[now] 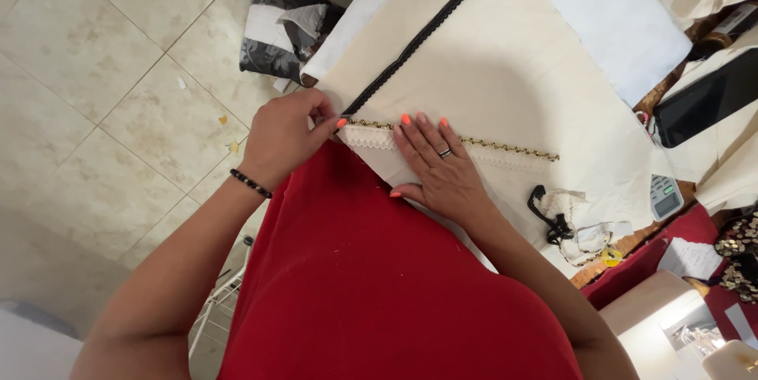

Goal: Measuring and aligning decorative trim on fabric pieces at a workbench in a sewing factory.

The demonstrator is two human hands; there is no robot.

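Observation:
A cream fabric panel [505, 72] lies over a table, with a black braid trim [430, 29] running diagonally across it. Along the near edge runs a gold-and-black chain trim [505, 146] over white lace [371, 141]. My left hand [284, 135] pinches the chain's left end at the fabric corner, fingers closed on it. My right hand [438, 163] lies flat on the fabric, fingers spread, pressing the chain and lace down; it wears a ring. A beaded bracelet [251, 183] circles my left wrist.
A bundle of black and lace trims [557, 218] lies on the fabric at right. A small calculator [665, 196], a dark tablet [707, 100] and white cloth [608, 9] sit further right. A black-and-white cushion [280, 21] lies on the tiled floor [95, 72]. My red garment [379, 285] fills the foreground.

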